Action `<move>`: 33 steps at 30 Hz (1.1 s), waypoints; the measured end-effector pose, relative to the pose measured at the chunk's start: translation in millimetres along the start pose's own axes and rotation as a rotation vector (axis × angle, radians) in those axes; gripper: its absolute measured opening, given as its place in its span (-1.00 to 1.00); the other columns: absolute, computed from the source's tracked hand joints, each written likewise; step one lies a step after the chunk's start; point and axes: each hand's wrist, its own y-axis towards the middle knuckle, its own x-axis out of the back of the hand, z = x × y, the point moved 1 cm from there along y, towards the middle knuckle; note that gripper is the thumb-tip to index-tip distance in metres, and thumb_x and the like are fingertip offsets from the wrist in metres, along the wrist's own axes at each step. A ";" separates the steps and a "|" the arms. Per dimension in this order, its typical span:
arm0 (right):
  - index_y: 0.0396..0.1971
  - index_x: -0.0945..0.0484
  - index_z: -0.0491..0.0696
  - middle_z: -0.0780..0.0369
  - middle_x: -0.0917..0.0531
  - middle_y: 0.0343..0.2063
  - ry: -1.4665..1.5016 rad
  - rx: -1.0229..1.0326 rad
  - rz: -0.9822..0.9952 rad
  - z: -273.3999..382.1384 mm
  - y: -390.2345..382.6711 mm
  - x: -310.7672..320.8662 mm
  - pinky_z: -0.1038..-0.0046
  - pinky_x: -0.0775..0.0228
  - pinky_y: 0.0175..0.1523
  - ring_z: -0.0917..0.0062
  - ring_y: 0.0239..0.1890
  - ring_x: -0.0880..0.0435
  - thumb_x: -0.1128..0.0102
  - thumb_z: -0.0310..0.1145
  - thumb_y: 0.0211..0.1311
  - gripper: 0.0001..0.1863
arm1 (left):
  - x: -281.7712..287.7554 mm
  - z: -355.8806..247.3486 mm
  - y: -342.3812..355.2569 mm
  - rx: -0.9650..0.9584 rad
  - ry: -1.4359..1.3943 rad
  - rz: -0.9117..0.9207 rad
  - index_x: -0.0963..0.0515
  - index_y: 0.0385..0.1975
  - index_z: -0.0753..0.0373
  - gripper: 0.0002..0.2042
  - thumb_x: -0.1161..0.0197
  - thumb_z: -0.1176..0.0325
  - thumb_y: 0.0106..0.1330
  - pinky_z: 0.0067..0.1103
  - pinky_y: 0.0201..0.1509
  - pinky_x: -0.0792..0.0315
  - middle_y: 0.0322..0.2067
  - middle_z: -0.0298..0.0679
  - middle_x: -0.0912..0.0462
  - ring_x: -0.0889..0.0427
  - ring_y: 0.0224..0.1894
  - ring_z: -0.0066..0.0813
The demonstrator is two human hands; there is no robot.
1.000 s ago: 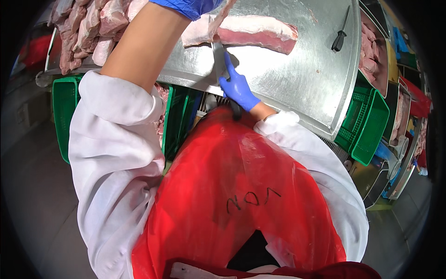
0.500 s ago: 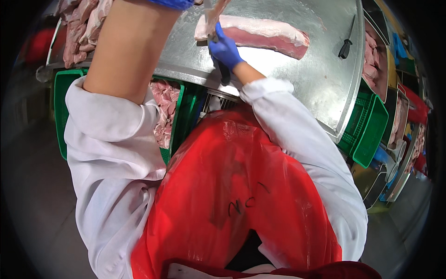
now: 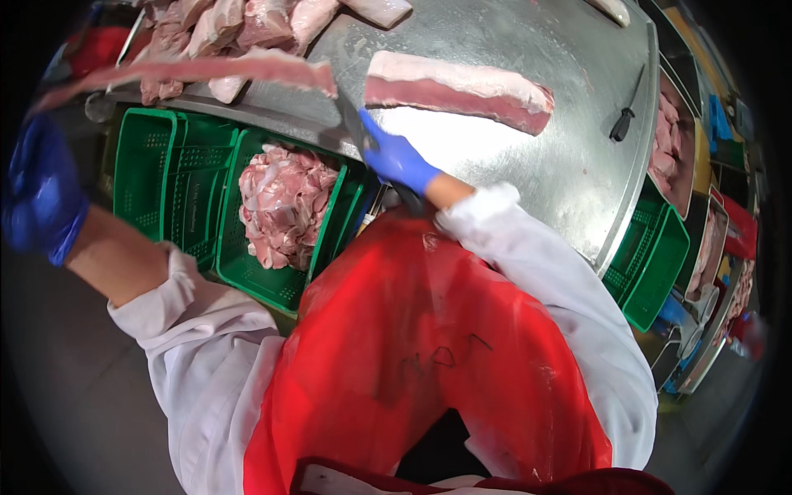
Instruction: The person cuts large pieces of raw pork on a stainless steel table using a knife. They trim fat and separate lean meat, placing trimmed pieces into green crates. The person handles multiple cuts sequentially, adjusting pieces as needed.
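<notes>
My left hand (image 3: 43,191), in a blue glove, is closed at the far left on the end of a long, thin meat strip (image 3: 206,68), which stretches rightward past the meat pile and is blurred. My right hand (image 3: 400,158), also blue-gloved, grips a knife (image 3: 410,200), its blade angled up toward the strip's right end. Right of that blade, a long pink loin piece with a white fat layer (image 3: 459,80) lies on the metal worktop (image 3: 577,181).
Raw meat pieces (image 3: 260,21) are heaped at the back left. Green crates (image 3: 144,181) stand below the worktop's edge, one holding meat scraps (image 3: 285,206). A second knife (image 3: 623,124) lies on the right. Meat trays (image 3: 683,194) and another green crate (image 3: 652,272) are beyond.
My left hand has swung from the top centre down to the far left, carrying the strip away from the loin piece. My right hand moved up with the knife, then slightly back down.
</notes>
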 end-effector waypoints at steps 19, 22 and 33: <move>0.44 -0.05 0.47 -0.10 -0.67 -0.30 -0.463 0.137 -0.254 -90.9 50.0 226.5 0.12 -0.51 -0.10 -0.05 -0.22 -0.66 -0.12 -0.28 0.21 -0.20 | 32.3 468.3 -129.4 0.777 1.475 -0.508 -0.57 -0.18 0.47 -0.54 -0.41 0.16 0.09 -0.36 -0.12 -0.57 -0.32 0.06 -0.69 -0.71 -0.20 -0.12; 0.44 -0.04 0.46 -0.10 -0.68 -0.31 -0.534 0.103 -0.221 -82.2 49.4 219.8 0.11 -0.50 -0.10 -0.04 -0.24 -0.67 -0.10 -0.27 0.20 -0.20 | 55.3 527.0 -100.9 0.943 0.680 -0.828 -0.59 -0.37 0.44 -0.74 -0.34 0.31 0.17 -0.44 -0.29 -0.55 -0.44 -0.05 -0.68 -0.70 -0.36 -0.26; 0.44 -0.12 0.35 -0.03 -0.65 -0.50 -0.542 -0.003 -0.334 -64.4 12.0 195.0 0.21 -0.52 -0.28 0.13 -0.50 -0.67 -0.14 -0.35 0.17 -0.19 | 78.2 559.0 -84.5 0.789 0.551 -0.842 -0.65 -0.51 0.23 -0.94 -0.26 0.44 0.14 -0.51 -0.33 -0.49 -0.51 -0.24 -0.70 -0.63 -0.45 -0.48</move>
